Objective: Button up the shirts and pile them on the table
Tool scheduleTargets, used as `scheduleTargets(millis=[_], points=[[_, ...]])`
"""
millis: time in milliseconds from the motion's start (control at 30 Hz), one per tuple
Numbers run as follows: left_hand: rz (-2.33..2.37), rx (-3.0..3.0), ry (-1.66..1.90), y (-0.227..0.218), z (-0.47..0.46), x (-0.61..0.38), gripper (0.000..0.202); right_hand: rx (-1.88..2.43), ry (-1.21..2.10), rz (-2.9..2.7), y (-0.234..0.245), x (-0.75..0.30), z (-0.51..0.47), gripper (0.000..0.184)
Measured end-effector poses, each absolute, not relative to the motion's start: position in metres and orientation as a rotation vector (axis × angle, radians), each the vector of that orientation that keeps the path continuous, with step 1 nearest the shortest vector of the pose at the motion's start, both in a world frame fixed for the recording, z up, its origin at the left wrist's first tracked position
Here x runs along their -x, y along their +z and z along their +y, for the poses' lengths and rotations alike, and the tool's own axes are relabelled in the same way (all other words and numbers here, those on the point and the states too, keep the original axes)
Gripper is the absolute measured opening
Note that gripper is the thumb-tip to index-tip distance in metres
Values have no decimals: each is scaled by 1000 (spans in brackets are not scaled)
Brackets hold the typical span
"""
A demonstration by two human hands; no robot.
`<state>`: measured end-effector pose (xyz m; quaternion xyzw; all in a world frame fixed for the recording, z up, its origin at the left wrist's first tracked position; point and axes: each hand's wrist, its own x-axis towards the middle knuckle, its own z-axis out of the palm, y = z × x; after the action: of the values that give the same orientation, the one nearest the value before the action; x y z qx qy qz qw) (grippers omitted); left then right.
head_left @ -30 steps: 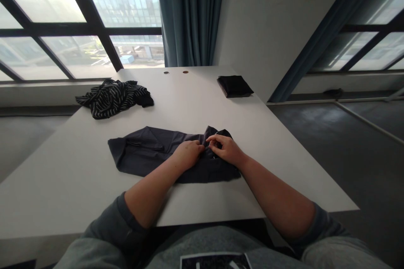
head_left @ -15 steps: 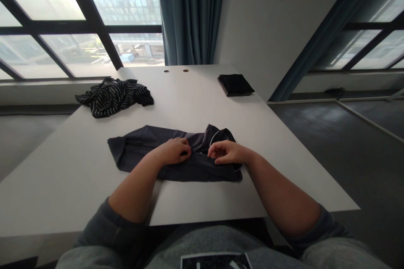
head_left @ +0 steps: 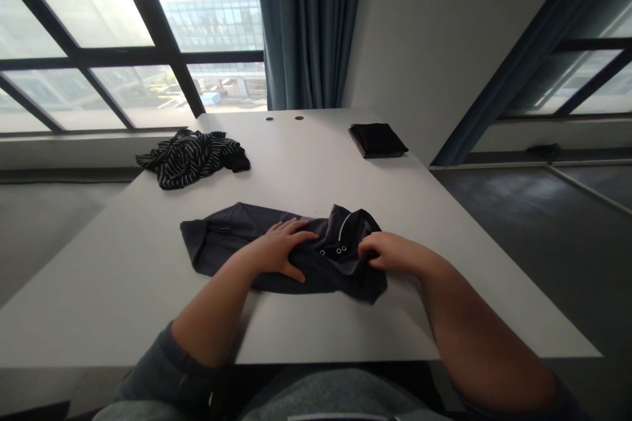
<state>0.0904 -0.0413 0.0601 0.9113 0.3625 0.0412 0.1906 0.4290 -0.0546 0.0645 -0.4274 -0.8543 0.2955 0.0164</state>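
Observation:
A dark grey shirt point(head_left: 326, 273) lies partly folded across the front of the table, its collar end at the right with a white edge line and several small buttons. Flat on its middle rests my left hand point(head_left: 279, 248), fingers spread and thumb apart. My right hand point(head_left: 388, 251) has its fingers curled together on the cloth at the collar end, pinching the fabric there. The fingertips of the right hand are partly hidden by the hand itself.
The white table point(head_left: 296, 184) carries a crumpled black-and-white striped garment point(head_left: 192, 158) at the far left. A neatly folded black cloth point(head_left: 379, 139) lies near the far right edge. A blue curtain point(head_left: 311, 26) hangs beyond the table's far end.
My left hand has gone from curled fingers to spread flat on the shirt. My right hand has moved to the collar end and closed on it; the cloth there has shifted.

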Motion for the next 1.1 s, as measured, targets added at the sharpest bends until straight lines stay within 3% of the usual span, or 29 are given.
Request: scheduleTargets(millis=[100, 200, 267, 433, 567, 667, 767, 967, 1033, 1100], points=[[1358, -2543, 86, 42, -43, -106, 115, 1479, 444, -2457, 47, -432, -40, 22], [1521, -2521, 151, 35, -37, -116, 107, 1690, 168, -2148, 29, -428, -27, 37], [1550, -2513, 182, 38, -34, -120, 97, 1719, 297, -2096, 22, -420, -26, 44], [1435, -2499, 93, 55, -42, -121, 68, 1352, 887, -2004, 24, -391, -42, 26], [1280, -2458, 134, 70, -38, -101, 46, 1082, 1191, -1731, 32, -375, -54, 54], [1434, -2311, 436, 99, -4, -68, 45, 931, 1294, -1518, 29, -371, -54, 78], [1729, -2201, 784, 152, 55, -26, 44, 968, 1290, -1432, 16, -370, -47, 84], [2250, -2209, 1072, 274, 166, 52, 51, 1040, 1199, -1604, -5, -373, -35, 59], [2352, -2214, 1045, 282, 188, 69, 63, 1100, 1103, -1700, -7, -375, -35, 51], [2503, -2149, 971, 261, 200, 77, 76, 1167, 986, -1783, -7, -376, -35, 46]])
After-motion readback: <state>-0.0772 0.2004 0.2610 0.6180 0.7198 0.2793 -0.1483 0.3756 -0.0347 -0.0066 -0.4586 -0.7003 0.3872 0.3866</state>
